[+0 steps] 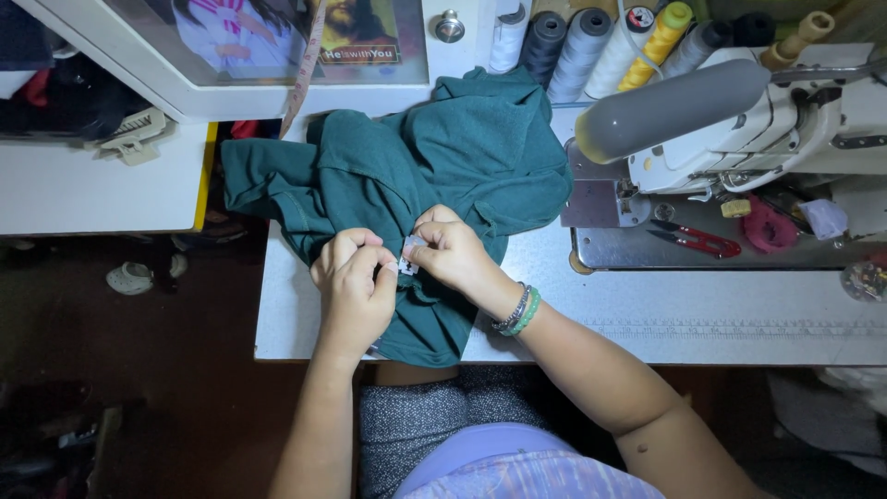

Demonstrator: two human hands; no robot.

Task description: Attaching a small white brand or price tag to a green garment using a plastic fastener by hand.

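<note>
Two hands (402,273) on upright label (410,254)

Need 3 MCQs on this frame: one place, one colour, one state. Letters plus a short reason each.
1. Where do the red-handled snips lie?
A. on the machine bed below the sewing machine head
B. on the floor
C. on the green garment

2. What colour is the garment under the hands?
A. white
B. dark green
C. red

3. What are the two hands doing?
A. resting flat, apart
B. both pinching a small pale tag on the garment
C. holding the snips

Answers:
1 A: the snips rest on the metal bed under the sewing machine head.
2 B: the cloth is dark green throughout.
3 B: the left hand and right hand meet on the small tag.
</note>
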